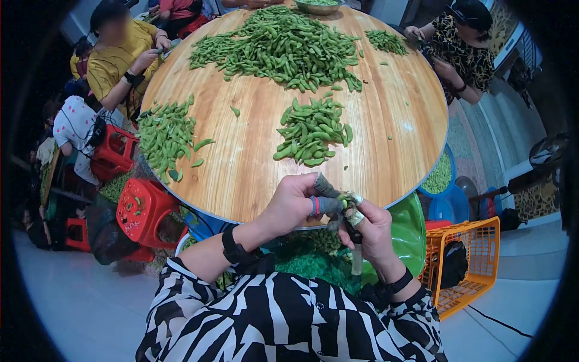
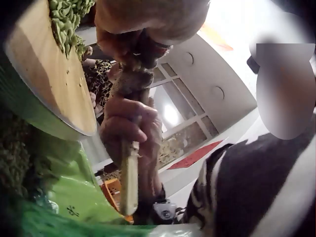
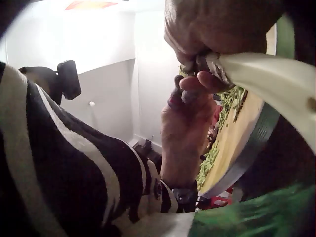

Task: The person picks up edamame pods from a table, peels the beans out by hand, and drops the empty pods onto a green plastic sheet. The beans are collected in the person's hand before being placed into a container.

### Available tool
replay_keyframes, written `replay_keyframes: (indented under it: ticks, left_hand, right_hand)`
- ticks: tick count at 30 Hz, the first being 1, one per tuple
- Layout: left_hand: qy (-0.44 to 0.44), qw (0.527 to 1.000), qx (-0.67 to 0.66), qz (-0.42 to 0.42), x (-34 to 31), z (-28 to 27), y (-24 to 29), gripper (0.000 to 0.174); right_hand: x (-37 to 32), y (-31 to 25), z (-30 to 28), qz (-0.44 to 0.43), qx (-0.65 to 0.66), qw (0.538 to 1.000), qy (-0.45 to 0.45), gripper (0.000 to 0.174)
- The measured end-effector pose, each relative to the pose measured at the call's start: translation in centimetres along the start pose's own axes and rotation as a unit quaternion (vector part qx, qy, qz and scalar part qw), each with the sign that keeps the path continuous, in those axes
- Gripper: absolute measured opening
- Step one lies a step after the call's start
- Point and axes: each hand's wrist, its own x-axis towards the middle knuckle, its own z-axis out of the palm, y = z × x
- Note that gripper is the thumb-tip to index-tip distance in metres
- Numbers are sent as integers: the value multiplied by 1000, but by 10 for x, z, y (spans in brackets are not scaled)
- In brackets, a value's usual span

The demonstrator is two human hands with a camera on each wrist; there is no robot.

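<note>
My left hand (image 1: 292, 204), with grey cloth covers on its fingertips and a red band on one finger, pinches a green soybean pod (image 1: 344, 198) over the table's near edge. Close against it, my right hand (image 1: 373, 228) grips a tool by its long pale handle (image 1: 357, 259), which sticks out below the fist. The same handle (image 2: 130, 177) shows flat and cream-coloured in the left wrist view. Fingers hide the tool's working end. Both hands meet at the pod. Just beyond them on the table lies a small heap of soybean pods (image 1: 310, 133).
The round wooden table (image 1: 241, 145) also bears a large pod pile (image 1: 289, 48) and a left-hand heap (image 1: 166, 136). Below my hands is a green bag (image 1: 407, 232). An orange crate (image 1: 470, 265) stands right, red stools (image 1: 145, 208) left. Other people sit around the table.
</note>
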Motion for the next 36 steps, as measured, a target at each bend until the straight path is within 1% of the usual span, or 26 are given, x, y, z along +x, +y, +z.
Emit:
replay_keyframes:
  ticks: [1,2,4,5,7,8,10,12,14,15,16,18,19,20,22,25,26,27,28,29,30,31,32,33,34,36]
  left_hand:
    - [-15,999,-24,-44,1,-1,-2,10]
    - [-15,999,-24,-44,0,-1,-2,10]
    - [-41,982,-134,-128,-1,1,0,8]
    - [-41,982,-134,-128,0,2,0,8]
    - [-14,971,-151,-185,2,8,-1,10]
    - [-14,971,-150,-185,3,9,-4,10]
    - [-23,956,-222,-190,4,7,-8,11]
    - [-17,959,-219,-177,1,9,-8,10]
    - [27,990,-45,-134,-1,12,-8,10]
    - [24,989,-46,-142,-3,12,-5,10]
    - [25,989,-45,-140,-5,13,-4,10]
    - [28,978,-91,-187,-8,12,-3,11]
    - [29,978,-90,-188,-11,13,-2,11]
    - [28,980,-77,-183,-14,13,-2,9]
    - [28,981,-65,-179,-17,12,-2,8]
    - [10,982,-22,-188,-22,6,-3,9]
    - [1,992,87,-91,-26,4,-4,11]
    - [-8,981,194,9,-30,0,-4,15]
    - [16,952,297,70,-33,-9,1,15]
    - [40,908,395,131,-36,-23,9,17]
    - [73,800,552,224,-32,-41,21,17]
    - [117,736,641,181,-29,-52,31,20]
    - [145,693,677,201,-22,-64,36,20]
    - [173,647,709,222,-14,-73,38,20]
    - [173,646,709,223,-5,-77,34,20]
    - [150,723,624,258,14,-81,17,13]
  right_hand:
    - [-2,0,-2,-8,-44,999,1,31]
    - [-2,-2,-5,-7,-45,999,1,31]
    - [0,-6,-8,-24,-79,997,4,28]
    - [3,-7,-7,-24,-79,997,5,28]
    - [9,-5,-5,-91,-150,984,13,29]
    - [8,-5,-5,-92,-149,984,13,29]
    - [13,-5,-6,-94,-237,967,0,33]
    - [16,2,-6,-132,-236,963,0,33]
    - [16,1,-8,-161,-280,946,-3,32]
    - [14,-4,-5,-196,-344,918,3,31]
    - [14,-4,-6,-197,-345,918,2,31]
    - [12,-4,-9,-155,-354,922,-12,30]
    - [12,-2,-12,-102,-298,949,-20,28]
    - [12,-1,-11,-101,-298,949,-20,28]
    - [12,-2,-5,-198,-392,898,-38,27]
    - [11,-3,-5,-192,-397,896,-55,23]
    - [10,-4,-5,-183,-398,896,-64,21]
    - [7,-6,-7,-183,-398,897,-63,21]
    - [4,-8,-9,-166,-408,894,-77,19]
    - [2,-10,-12,-149,-419,891,-91,17]
    - [0,-12,-16,-149,-418,892,-91,17]
    - [-1,-14,-20,-145,-416,888,-131,14]
    - [-3,-14,-21,-139,-413,883,-172,12]
    - [-4,-13,-21,-139,-414,883,-173,12]
    - [-3,-13,-20,-130,-415,885,-170,12]
    - [-2,-11,-15,-122,-416,885,-167,14]
